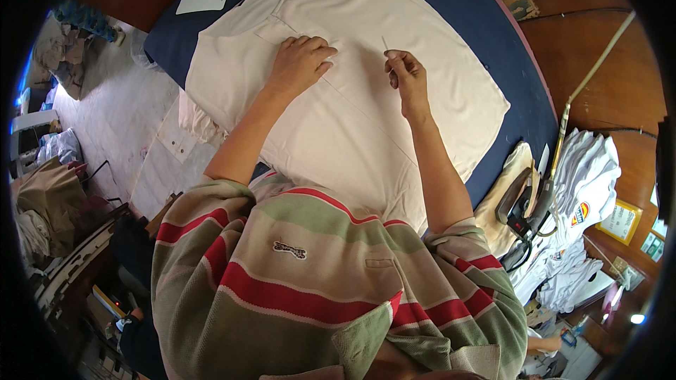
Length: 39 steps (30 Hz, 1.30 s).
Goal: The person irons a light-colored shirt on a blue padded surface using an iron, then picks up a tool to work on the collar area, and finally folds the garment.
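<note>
A cream shirt (pixel 366 119) lies spread over a dark blue padded table (pixel 517 109), its neck opening toward the far left. My left hand (pixel 301 63) rests on the shirt near a seam below the neck, fingers bent over the cloth and thumb apart. Just to the right, above the fabric, my right hand (pixel 408 77) pinches a thin, pale, needle-like thing (pixel 384 43) between thumb and fingers, its tip pointing up and away. Its exact kind is too small to make out.
A white card (pixel 202 3) lies at the table's far left. On the right stand an iron (pixel 521 204) with a hose and a pile of white printed shirts (pixel 588 176). Another person's arm (pixel 546 343) shows at lower right. Cloth heaps (pixel 53 200) lie at left.
</note>
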{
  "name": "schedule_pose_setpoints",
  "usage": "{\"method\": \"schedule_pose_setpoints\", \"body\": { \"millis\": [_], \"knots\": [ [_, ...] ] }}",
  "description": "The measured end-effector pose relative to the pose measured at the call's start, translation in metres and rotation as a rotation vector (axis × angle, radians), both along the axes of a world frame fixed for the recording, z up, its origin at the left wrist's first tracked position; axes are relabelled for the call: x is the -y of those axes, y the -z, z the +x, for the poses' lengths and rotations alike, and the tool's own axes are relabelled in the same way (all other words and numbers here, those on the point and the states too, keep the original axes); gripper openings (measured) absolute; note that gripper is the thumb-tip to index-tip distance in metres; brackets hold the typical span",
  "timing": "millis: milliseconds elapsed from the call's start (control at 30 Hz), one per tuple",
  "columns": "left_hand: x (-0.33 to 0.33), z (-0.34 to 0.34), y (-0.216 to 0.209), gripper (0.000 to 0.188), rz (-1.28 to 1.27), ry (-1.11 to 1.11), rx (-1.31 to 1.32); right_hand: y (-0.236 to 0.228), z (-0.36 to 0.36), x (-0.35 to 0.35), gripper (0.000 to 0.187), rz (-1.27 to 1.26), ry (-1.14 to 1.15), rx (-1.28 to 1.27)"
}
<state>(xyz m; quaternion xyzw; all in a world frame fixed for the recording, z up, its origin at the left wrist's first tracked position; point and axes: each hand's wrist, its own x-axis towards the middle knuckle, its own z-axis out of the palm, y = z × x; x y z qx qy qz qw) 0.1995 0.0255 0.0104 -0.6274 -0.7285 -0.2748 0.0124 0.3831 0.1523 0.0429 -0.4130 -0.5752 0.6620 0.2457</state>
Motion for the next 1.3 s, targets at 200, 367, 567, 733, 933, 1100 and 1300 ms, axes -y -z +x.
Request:
{"method": "schedule_pose_setpoints", "body": {
  "millis": [200, 367, 567, 733, 933, 1100, 1300],
  "knots": [
    [-0.017, -0.008, 0.006, 0.012, -0.057, 0.047, 0.183, 0.013, 0.005, 0.006, 0.024, 0.193, -0.092, 0.137],
    [-0.028, -0.022, -0.002, 0.011, -0.26, -0.006, 0.612, 0.011, -0.008, 0.012, 0.027, 0.521, -0.247, 0.378],
    [-0.033, -0.038, 0.01, 0.012, -0.286, 0.077, 0.854, 0.0, -0.039, 0.021, 0.027, 0.678, -0.386, 0.59],
    [-0.037, -0.034, 0.002, 0.01, -0.334, 0.064, 0.828, 0.006, -0.046, 0.018, 0.025, 0.684, -0.402, 0.593],
    [-0.018, -0.044, 0.023, 0.009, 0.642, -0.432, 0.789, 0.034, -0.002, -0.013, 0.027, 0.542, -0.2, 0.279],
    [0.012, -0.041, 0.03, 0.013, 0.379, -0.49, 0.614, 0.009, 0.042, -0.042, 0.029, 0.51, -0.215, 0.435],
    [-0.002, -0.018, 0.002, 0.02, 0.154, -0.053, 0.127, 0.007, 0.018, -0.012, 0.031, 0.552, -0.296, 0.435]
  ]
}}
